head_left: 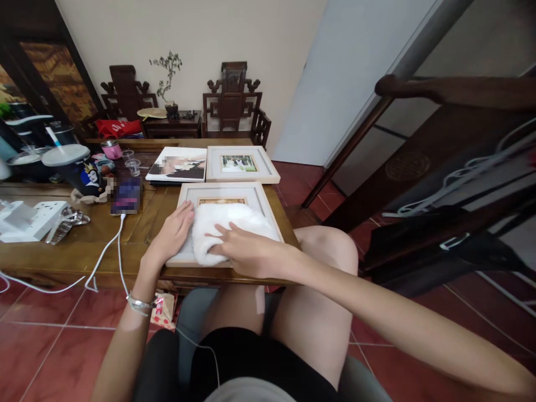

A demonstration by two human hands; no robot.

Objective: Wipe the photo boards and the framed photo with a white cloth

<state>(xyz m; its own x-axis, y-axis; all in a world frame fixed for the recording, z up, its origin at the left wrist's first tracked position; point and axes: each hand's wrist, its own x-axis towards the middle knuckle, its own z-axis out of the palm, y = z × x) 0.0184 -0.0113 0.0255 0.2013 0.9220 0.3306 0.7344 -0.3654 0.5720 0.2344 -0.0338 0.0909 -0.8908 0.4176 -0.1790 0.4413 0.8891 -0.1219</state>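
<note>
A picture frame (272,220) with a pale wooden border lies flat at the table's near edge. Spread over much of its face is a fluffy white cloth (238,215), which hides most of the picture beneath. My right hand (240,245) presses the cloth onto the frame from the right, its fingers parted in the pile and partly hidden in a fold. At the frame's left side my left hand (173,229) lies with fingers stretched along the border, touching it and holding nothing.
Behind lie a second frame (268,167) and a photo panel (176,164). To the left are a phone (126,196) on a white cable, a power strip (36,220), a lidded cup (79,170) and a pink mug (111,149). A dark wooden rack (419,156) stands right.
</note>
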